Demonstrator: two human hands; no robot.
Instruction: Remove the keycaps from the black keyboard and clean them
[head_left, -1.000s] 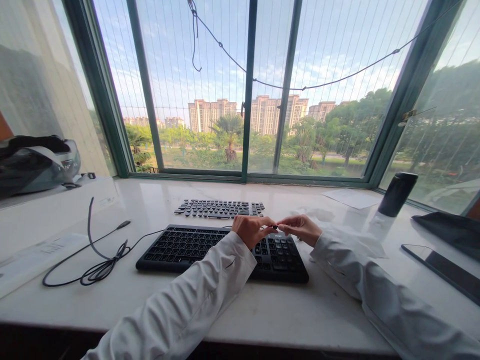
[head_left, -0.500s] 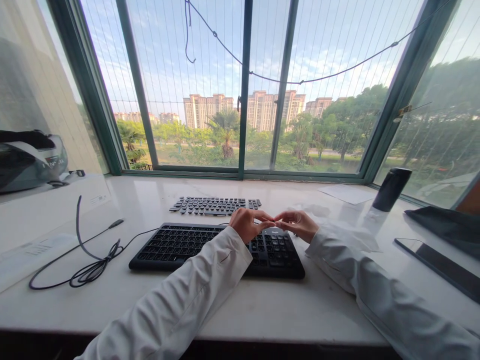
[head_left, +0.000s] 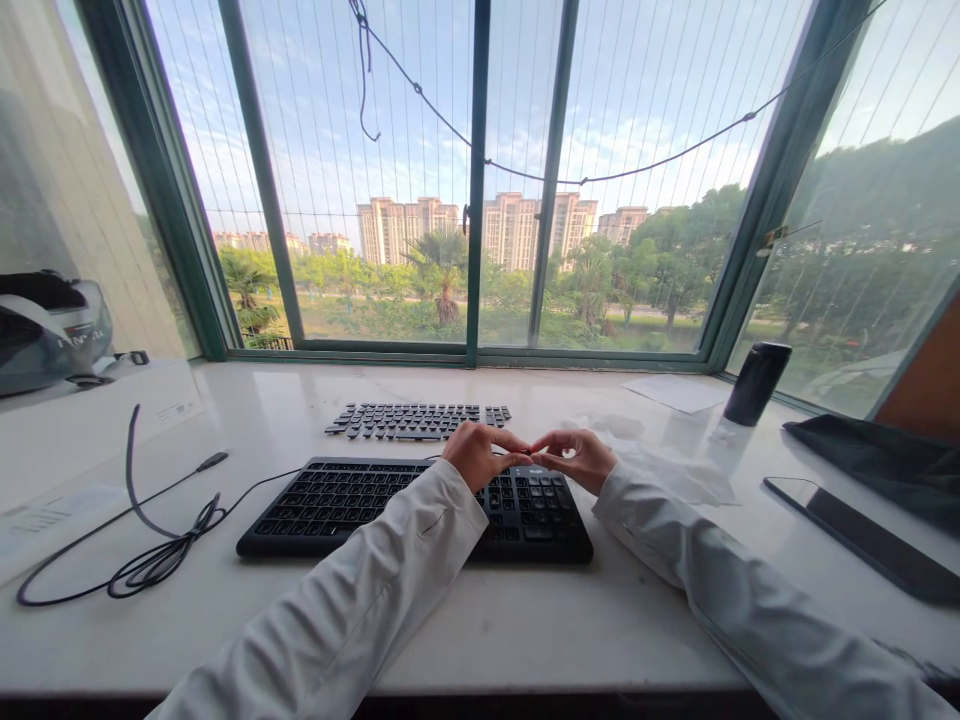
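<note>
My left hand (head_left: 480, 455) and my right hand (head_left: 577, 457) meet at the fingertips over the right part of a black keyboard (head_left: 322, 510). Both are closed in a pinch. Something tiny with a reddish tint seems to sit between the fingertips, too small to name. The keyboard lies flat on the white counter; most of its left part shows dark key positions, while flat keycaps show on its number pad at the right. Behind it, rows of loose black keycaps (head_left: 420, 420) are laid out in keyboard order. My left forearm crosses over the keyboard's front edge.
A coiled black cable (head_left: 169, 550) lies left of the keyboard. Crumpled clear plastic (head_left: 675, 475) is beside my right hand. Further right are a phone (head_left: 847, 530), a dark cloth (head_left: 870, 465), a black cylinder (head_left: 757, 383) and white paper (head_left: 671, 393). A helmet (head_left: 52, 335) stands at far left.
The whole view has shifted slightly, so things appear lower and further left. Both hands stay pinched together at the fingertips above the keyboard.
</note>
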